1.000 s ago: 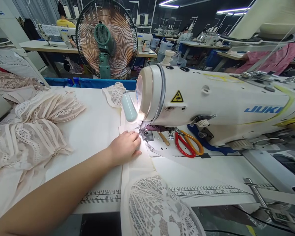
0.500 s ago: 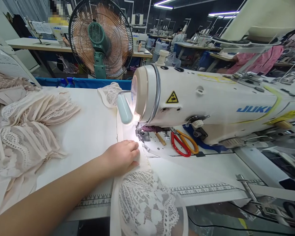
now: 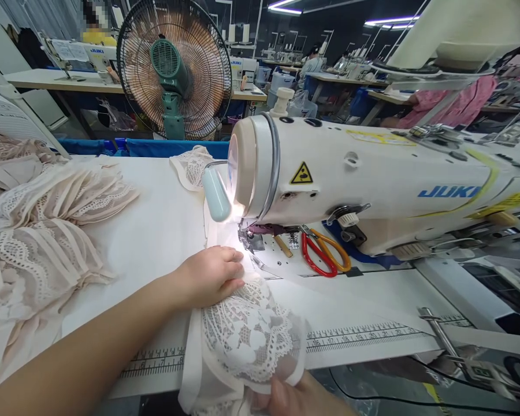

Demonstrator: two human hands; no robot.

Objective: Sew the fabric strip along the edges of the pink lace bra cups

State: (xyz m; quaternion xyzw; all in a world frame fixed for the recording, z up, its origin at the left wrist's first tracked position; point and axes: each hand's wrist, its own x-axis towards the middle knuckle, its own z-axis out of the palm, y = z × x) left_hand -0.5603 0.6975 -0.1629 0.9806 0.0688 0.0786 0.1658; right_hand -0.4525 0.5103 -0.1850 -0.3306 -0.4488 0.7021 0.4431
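My left hand (image 3: 212, 274) lies on a cream lace piece (image 3: 242, 335) just in front of the presser foot (image 3: 246, 240) of a white JUKI sewing machine (image 3: 372, 179), fingers curled down onto the cloth. At the bottom edge my right hand (image 3: 294, 398) pinches the near end of the same lace piece and lifts it off the table. The machine's lamp (image 3: 215, 193) lights the needle area.
Red and orange scissors (image 3: 325, 254) lie on the machine bed. A heap of lace pieces (image 3: 47, 231) covers the table's left side. A standing fan (image 3: 173, 69) is behind the table. A printed ruler (image 3: 364, 335) runs along the front edge. Other sewing stations stand farther back.
The lace piece has fed toward the needle. My left hand has curled and drawn slightly back. My right hand has come into view at the bottom, holding the lace's near end.
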